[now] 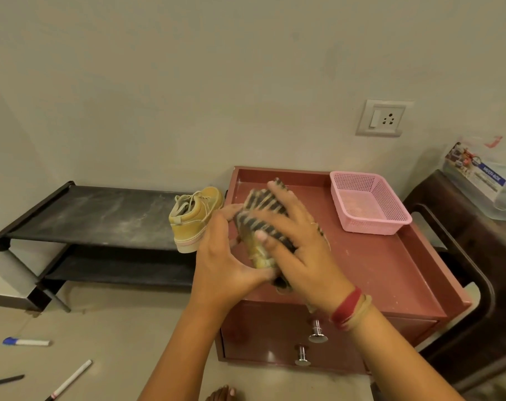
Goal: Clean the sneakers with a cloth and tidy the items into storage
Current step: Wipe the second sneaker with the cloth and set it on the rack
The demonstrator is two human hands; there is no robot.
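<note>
A tan sneaker [259,254] is held above the reddish drawer cabinet [390,273]. My left hand [223,256] grips it from the left side. My right hand [298,241] presses a dark striped cloth [260,206] against the shoe, fingers curled round the cloth. Most of this sneaker is hidden by the cloth and my hands. The second tan sneaker [195,217] stands upright on the right end of the black shoe rack [95,215], heel toward me.
A pink mesh basket [370,204] sits at the cabinet's back right corner. A dark wooden chair [477,256] carrying a plastic box [480,175] stands to the right. Markers [26,342] and pens [69,380] lie on the floor at the left. The cabinet front has two metal knobs [317,332].
</note>
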